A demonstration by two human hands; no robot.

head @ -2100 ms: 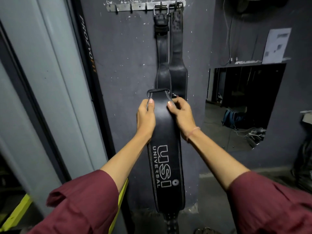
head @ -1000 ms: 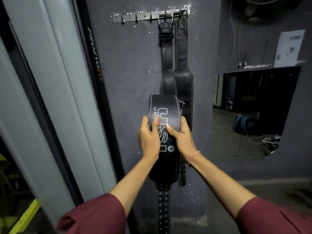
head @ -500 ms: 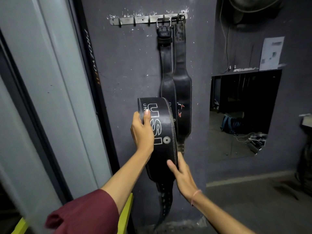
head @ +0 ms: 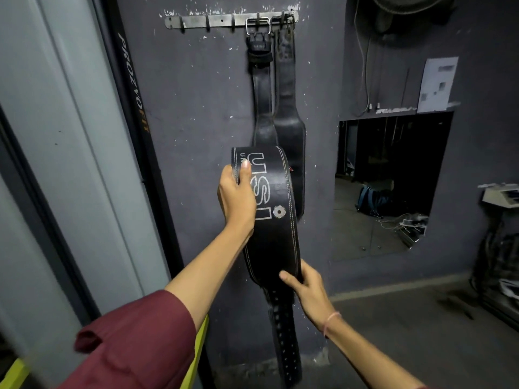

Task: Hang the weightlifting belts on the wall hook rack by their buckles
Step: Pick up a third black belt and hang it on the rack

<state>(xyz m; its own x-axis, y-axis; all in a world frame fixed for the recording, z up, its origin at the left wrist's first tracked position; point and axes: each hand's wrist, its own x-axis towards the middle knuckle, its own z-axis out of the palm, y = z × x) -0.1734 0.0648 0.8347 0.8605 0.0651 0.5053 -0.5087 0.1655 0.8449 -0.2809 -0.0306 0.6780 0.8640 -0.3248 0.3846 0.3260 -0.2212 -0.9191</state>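
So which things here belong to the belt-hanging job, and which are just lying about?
Job: USI belt, held by left hand and right hand; hook rack; left hung belt; right hung belt.
Lying about: blue bag; paper sheet; floor cables.

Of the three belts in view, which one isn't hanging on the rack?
The belt with white USI lettering, gripped by the left hand and right hand; the two plain belts hang from the hook rack.
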